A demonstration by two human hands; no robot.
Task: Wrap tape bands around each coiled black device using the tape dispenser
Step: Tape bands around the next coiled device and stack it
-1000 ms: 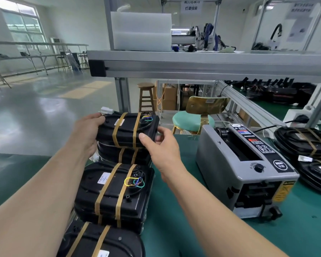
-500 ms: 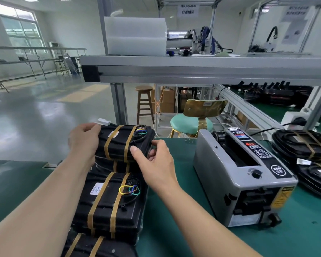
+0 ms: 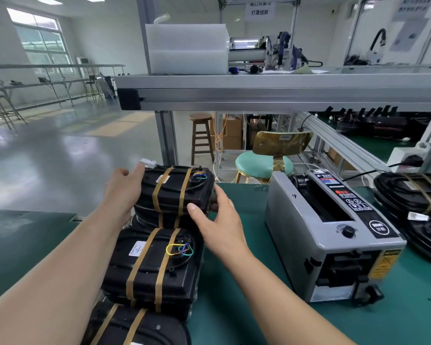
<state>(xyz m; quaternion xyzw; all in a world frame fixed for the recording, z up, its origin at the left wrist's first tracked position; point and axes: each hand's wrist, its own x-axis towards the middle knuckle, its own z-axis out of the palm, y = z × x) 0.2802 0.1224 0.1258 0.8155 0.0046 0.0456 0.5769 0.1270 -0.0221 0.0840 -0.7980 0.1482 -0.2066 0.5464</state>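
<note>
Alignment first: left hand (image 3: 122,192) presses flat, right hand (image 3: 220,221) grips the top device (image 3: 174,192); I square it over the stack (image 3: 146,220).

Big windows (image 3: 39,43) at ten o'clock throw daylight onto a glossy grey floor (image 3: 60,155), with ceiling light panels (image 3: 46,1) above. Long metal benches (image 3: 47,82) line that far wall. At twelve o'clock an aluminium-framed shelf (image 3: 284,92) spans the view. Beneath it stand a wooden stool (image 3: 201,138), cardboard boxes (image 3: 233,131) and a teal-seated chair (image 3: 264,163). A green table (image 3: 234,295) fills six o'clock.
</note>
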